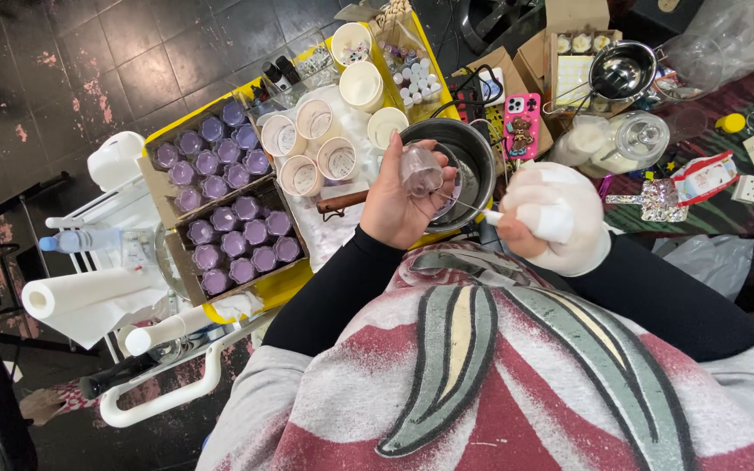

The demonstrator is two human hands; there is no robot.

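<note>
- Far left of you, a paper roll (80, 292) lies on a white cart, long axis running left to right, well apart from both hands.
- Next, two cardboard trays (220, 205) sit on the yellow counter (277, 288), packed with purple-filled jars. They are to the left of your left hand, out of its reach as it is held now.
- Beyond them stand several paper cups (316, 144), near but not touching your left hand.
- Your left hand (399, 205) is raised in front of your chest, fingers curled around a small clear jar (421, 170). The jar is tipped so its open mouth faces right, toward your other hand.
- A dark metal pot (473, 157) sits just behind the jar, which is held in front of its near rim.
- A thin wick (471, 208) runs between the hands. Its long axis lies nearly level, left to right, with its left end reaching into the jar's mouth.
- Your right hand (551, 222), in a white glove, is clenched around a white tube (541, 220) at the wick's right end. The tube's tip points left at the jar.
- The two hands are near each other and about level; the right is the one lined up with the jar's mouth.
- Right of the hands, a pink phone (522, 122) and glass lids (639, 139) lie on the counter, apart from both.
</note>
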